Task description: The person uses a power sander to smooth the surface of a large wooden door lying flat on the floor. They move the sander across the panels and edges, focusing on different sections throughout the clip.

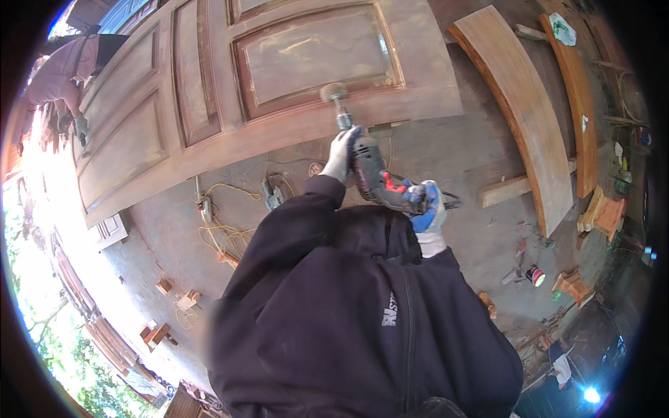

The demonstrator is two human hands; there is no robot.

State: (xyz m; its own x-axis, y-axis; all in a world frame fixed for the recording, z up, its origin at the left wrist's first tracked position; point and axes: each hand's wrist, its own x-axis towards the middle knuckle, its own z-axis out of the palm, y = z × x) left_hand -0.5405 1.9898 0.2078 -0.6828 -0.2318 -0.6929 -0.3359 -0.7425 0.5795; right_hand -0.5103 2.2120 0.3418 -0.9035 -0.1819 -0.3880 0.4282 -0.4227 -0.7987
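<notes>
A dark electric drill (369, 167) with a red trigger area stretches between my two gloved hands. Its front end carries a round, pale brown sanding head (334, 91), which is at the lower edge of a raised panel on a large brown wooden door (425, 104). Whether the head presses on the wood, I cannot tell. My left hand (339, 155), in a white and blue glove, wraps round the drill's front, just behind the chuck. At the rear grip my right hand (429, 209) is closed, in a similar glove. Dusty pale patches mark the door's panels.
Another person (66, 76) stands at the door's far left, one gloved hand near its edge. Long wooden boards (523, 111) lie to the right across a support beam (505, 189). Yellow cords (226, 233) and a power tool (272, 195) lie on the floor, left of me.
</notes>
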